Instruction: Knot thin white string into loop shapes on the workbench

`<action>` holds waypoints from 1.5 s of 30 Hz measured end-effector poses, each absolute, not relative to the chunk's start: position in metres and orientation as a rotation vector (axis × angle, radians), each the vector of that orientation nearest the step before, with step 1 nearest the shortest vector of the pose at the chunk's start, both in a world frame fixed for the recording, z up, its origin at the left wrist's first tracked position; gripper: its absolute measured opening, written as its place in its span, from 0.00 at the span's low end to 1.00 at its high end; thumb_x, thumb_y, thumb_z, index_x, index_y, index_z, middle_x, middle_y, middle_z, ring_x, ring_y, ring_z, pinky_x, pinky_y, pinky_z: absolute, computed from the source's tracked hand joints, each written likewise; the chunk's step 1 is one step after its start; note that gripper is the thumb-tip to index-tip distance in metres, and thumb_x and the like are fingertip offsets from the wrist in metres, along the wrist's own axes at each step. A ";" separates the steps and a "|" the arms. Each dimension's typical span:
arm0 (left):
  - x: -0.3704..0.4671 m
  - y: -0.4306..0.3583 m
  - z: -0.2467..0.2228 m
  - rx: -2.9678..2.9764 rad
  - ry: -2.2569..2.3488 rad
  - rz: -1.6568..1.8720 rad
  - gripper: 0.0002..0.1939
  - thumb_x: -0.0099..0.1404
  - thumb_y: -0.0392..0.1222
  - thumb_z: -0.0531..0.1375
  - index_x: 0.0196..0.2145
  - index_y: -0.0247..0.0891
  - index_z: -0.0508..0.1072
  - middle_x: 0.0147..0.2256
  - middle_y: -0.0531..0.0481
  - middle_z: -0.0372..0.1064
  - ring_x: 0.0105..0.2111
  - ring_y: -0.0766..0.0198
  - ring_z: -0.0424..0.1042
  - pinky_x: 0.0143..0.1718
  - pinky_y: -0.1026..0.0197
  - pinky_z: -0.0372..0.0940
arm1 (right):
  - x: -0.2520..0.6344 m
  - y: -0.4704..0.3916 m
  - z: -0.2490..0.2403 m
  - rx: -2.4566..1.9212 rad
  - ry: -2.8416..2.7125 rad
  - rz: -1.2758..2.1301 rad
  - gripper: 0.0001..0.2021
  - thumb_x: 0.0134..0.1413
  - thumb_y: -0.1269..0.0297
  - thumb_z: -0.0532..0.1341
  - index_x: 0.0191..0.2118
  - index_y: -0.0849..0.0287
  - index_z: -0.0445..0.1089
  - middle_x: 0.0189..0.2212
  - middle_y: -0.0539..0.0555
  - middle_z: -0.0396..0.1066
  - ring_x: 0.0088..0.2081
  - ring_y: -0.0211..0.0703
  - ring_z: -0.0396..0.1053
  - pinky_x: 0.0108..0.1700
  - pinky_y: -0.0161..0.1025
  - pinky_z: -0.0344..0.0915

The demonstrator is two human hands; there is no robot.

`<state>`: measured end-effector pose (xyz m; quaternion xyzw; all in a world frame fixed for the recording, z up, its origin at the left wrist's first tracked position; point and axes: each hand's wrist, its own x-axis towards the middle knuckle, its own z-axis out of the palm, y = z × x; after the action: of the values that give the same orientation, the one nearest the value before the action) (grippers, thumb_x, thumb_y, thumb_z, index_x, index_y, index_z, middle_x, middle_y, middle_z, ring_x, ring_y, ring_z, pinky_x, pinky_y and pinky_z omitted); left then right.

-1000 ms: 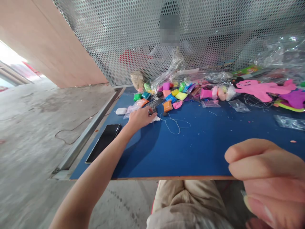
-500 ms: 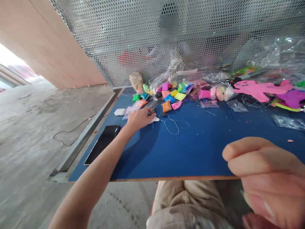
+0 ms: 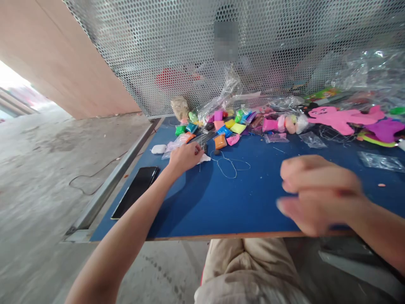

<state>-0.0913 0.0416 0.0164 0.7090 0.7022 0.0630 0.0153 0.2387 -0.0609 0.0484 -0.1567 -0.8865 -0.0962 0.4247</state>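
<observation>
My left hand [image 3: 186, 156] is over the left part of the blue table, its fingertips closed in a pinch. What they hold is too small to make out. Just beside them are a small dark object [image 3: 205, 147] and a white scrap [image 3: 205, 158]. A dark lump [image 3: 217, 152] and a loop of thin pale thread [image 3: 232, 176] lie to their right. My right hand [image 3: 319, 190] hangs above the right side of the table, smeared by motion. Its fingers are curled in, and anything inside them is hidden.
A black phone [image 3: 136, 192] and a white case [image 3: 158, 149] lie at the left. Colourful clay packets [image 3: 220, 142], plastic wrap and a pink flat figure [image 3: 344, 118] line the back against a perforated metal screen [image 3: 177, 50]. The table's front edge [image 3: 221, 237] is above my lap.
My right hand has moved up, away from me and slightly left over the table, fingers still curled. My left hand stays by the dark object, its fingers shifted slightly.
</observation>
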 end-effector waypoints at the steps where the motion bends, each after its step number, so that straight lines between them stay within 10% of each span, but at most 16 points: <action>1: -0.091 0.040 0.018 2.202 2.195 0.219 0.17 0.65 0.57 0.54 0.39 0.47 0.77 0.38 0.47 0.77 0.37 0.52 0.74 0.36 0.55 0.64 | 0.238 -0.046 0.047 -0.366 -2.214 -0.233 0.16 0.64 0.62 0.53 0.52 0.34 0.69 0.33 0.48 0.71 0.27 0.38 0.68 0.34 0.39 0.70; 8: -0.079 0.020 0.045 2.223 2.074 0.611 0.14 0.65 0.53 0.55 0.37 0.44 0.76 0.36 0.51 0.78 0.35 0.57 0.74 0.30 0.60 0.60 | 0.221 0.013 0.016 -0.889 -2.431 0.121 0.13 0.64 0.61 0.56 0.49 0.53 0.74 0.41 0.54 0.75 0.43 0.48 0.72 0.41 0.43 0.66; 34: -0.057 0.017 0.018 1.788 1.309 0.972 0.06 0.67 0.45 0.55 0.38 0.41 0.65 0.32 0.51 0.75 0.31 0.64 0.72 0.36 0.61 0.65 | 0.209 0.033 0.032 -1.141 -2.448 0.759 0.12 0.64 0.53 0.56 0.35 0.56 0.66 0.30 0.52 0.75 0.28 0.42 0.68 0.31 0.39 0.60; 40: -0.029 0.019 0.015 1.274 1.058 1.084 0.13 0.65 0.51 0.61 0.35 0.38 0.69 0.21 0.59 0.51 0.17 0.74 0.51 0.19 0.68 0.49 | 0.214 0.037 0.023 -0.939 -2.057 0.915 0.11 0.66 0.54 0.55 0.37 0.55 0.59 0.31 0.52 0.75 0.28 0.40 0.68 0.33 0.38 0.64; 45: -0.011 0.012 0.024 1.337 1.131 1.190 0.23 0.60 0.59 0.65 0.44 0.38 0.77 0.27 0.54 0.66 0.18 0.76 0.49 0.17 0.68 0.44 | 0.207 0.030 0.015 -0.795 -1.824 1.059 0.13 0.65 0.51 0.57 0.39 0.54 0.58 0.29 0.51 0.75 0.27 0.40 0.70 0.35 0.40 0.67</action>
<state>-0.0113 0.0122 0.0238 0.5503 0.4658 0.4898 0.4902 0.2070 0.0301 0.0150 -0.3186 -0.7309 0.4241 0.4294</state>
